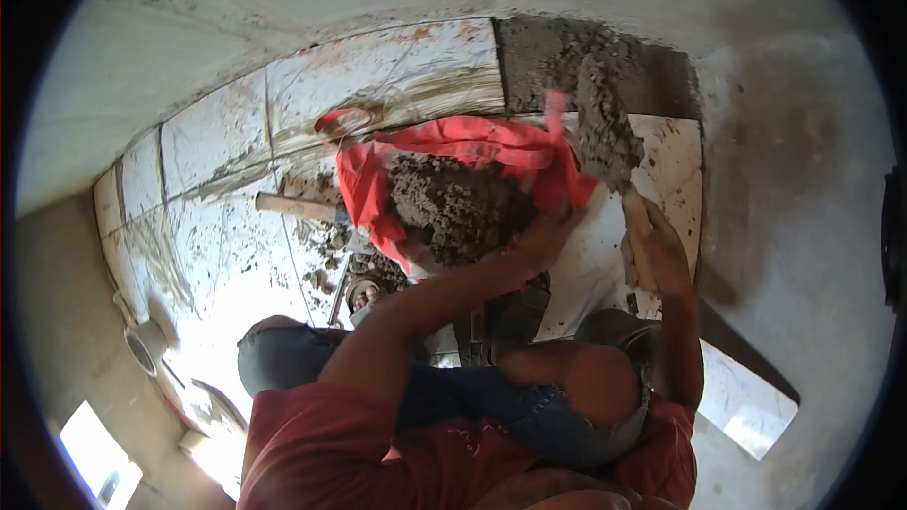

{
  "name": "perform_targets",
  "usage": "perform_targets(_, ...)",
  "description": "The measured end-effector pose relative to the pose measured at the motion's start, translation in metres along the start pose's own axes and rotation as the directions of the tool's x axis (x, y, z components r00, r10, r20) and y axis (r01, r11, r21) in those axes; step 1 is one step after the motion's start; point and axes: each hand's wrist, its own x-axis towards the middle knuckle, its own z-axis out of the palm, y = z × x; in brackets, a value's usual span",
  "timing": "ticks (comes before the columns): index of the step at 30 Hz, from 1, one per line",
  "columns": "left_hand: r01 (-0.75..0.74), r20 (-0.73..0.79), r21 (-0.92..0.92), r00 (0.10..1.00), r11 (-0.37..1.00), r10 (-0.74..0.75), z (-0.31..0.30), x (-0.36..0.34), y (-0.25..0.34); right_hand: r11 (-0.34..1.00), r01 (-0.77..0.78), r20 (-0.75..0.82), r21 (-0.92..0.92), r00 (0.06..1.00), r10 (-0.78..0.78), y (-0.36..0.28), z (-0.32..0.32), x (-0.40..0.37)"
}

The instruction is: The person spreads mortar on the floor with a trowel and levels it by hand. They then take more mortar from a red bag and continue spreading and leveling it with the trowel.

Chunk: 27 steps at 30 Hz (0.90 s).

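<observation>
My right hand [661, 250] is closed around the wooden handle of a trowel [640, 244]. Wet grey mortar [607, 123] covers the trowel's blade, which points away from me over the tile's edge and a bare mortar patch [543, 61] by the wall. My left hand [550, 238] grips the near right edge of a red bag [463, 137]; some fingers are hidden in its folds. Heaped inside the open bag is more mortar [449, 203]. One red strap at the bag's right side is blurred.
Left of the bag lies a wooden-handled tool [293, 208], its head end hidden. Mortar crumbs [321, 255] dot the white floor tiles [217, 127]. A loose tile piece [751, 401] is at the right wall [789, 179]. My bent knees [590, 382] are close to the bag.
</observation>
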Motion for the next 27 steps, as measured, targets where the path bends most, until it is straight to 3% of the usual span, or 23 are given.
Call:
perform_targets(4,-0.041,0.14,0.184,0.99,0.982,0.015,0.021,-0.026,0.005,0.978,-0.075,0.169,-0.195,0.98,0.109,0.017,0.02,-0.001)
perform_targets(5,-0.043,0.144,-0.106,0.988,0.993,0.058,0.023,-0.035,0.002,0.976,-0.079,0.182,-0.202,0.976,0.117,0.031,0.026,0.005)
perform_targets(6,-0.044,0.128,-0.384,0.987,0.922,0.101,0.024,-0.042,-0.001,0.835,0.269,0.208,-0.48,0.96,-0.19,0.054,0.033,0.014)
perform_targets(7,-0.036,0.119,-0.382,0.989,0.924,0.088,0.011,-0.045,0.008,0.507,0.538,0.319,-0.673,0.83,-0.457,0.076,0.04,0.022)
perform_targets(8,0.127,0.21,-0.476,0.977,0.87,-0.028,-0.01,-0.044,0.025,0.504,0.546,0.328,-0.669,0.826,-0.459,0.098,0.045,0.027)
perform_targets(9,0.283,0.311,-0.548,0.943,0.787,-0.123,-0.024,-0.043,0.033,0.355,0.5,0.345,-0.79,0.841,-0.417,0.116,0.051,0.031)
perform_targets(10,0.281,0.309,-0.546,0.943,0.789,-0.122,-0.023,-0.047,0.032,0.19,0.438,0.349,-0.879,0.86,-0.372,0.128,0.053,0.033)
perform_targets(13,0.162,0.324,-0.294,0.944,0.942,-0.061,-0.008,-0.063,0.026,0.129,0.389,0.298,-0.912,0.845,-0.443,0.13,0.06,0.03)
perform_targets(15,0.055,0.349,-0.106,0.937,0.993,-0.015,-0.006,-0.071,0.028,0.135,0.42,0.312,-0.897,0.821,-0.478,0.131,0.062,0.028)
perform_targets(16,0.045,0.352,-0.106,0.936,0.993,-0.005,-0.009,-0.077,0.031,0.138,0.449,0.323,-0.883,0.794,-0.515,0.13,0.062,0.026)
perform_targets(17,-0.227,0.236,0.011,0.947,0.974,0.218,-0.016,-0.084,0.03,0.134,0.442,0.315,-0.887,0.791,-0.525,0.125,0.059,0.027)
perform_targets(18,-0.468,0.148,0.154,0.881,0.87,0.448,-0.027,-0.09,0.029,0.114,0.46,0.342,-0.881,0.784,-0.519,0.118,0.053,0.027)
perform_targets(19,-0.491,0.156,0.157,0.869,0.857,0.469,-0.039,-0.093,0.028,0.096,0.472,0.362,-0.876,0.776,-0.516,0.113,0.05,0.027)
perform_targets(20,-0.568,0.378,0.131,0.786,0.813,0.489,-0.05,-0.094,0.027,0.094,0.448,0.335,-0.889,0.777,-0.533,0.113,0.048,0.026)
perform_targets(21,-0.637,0.576,0.089,0.66,0.766,0.482,-0.062,-0.095,0.029,0.145,0.425,0.32,-0.894,0.83,-0.457,0.114,0.045,0.024)
perform_targets(22,-0.552,0.656,-0.001,0.629,0.834,0.417,-0.08,-0.095,0.032,0.196,0.399,0.306,-0.896,0.874,-0.379,0.114,0.041,0.022)
perform_targets(23,-0.447,0.733,-0.067,0.584,0.892,0.348,-0.101,-0.094,0.032,0.192,0.38,0.282,-0.905,0.873,-0.398,0.109,0.039,0.023)
perform_targets(25,-0.364,0.757,-0.114,0.57,0.924,0.318,-0.145,-0.098,0.024,0.404,0.553,0.221,-0.729,0.749,-0.625,0.103,0.037,0.027)
perform_targets(27,-0.342,0.741,-0.035,0.621,0.939,0.254,-0.192,-0.107,0.019,0.68,0.425,0.009,-0.597,0.851,-0.525,0.078,0.036,0.038)
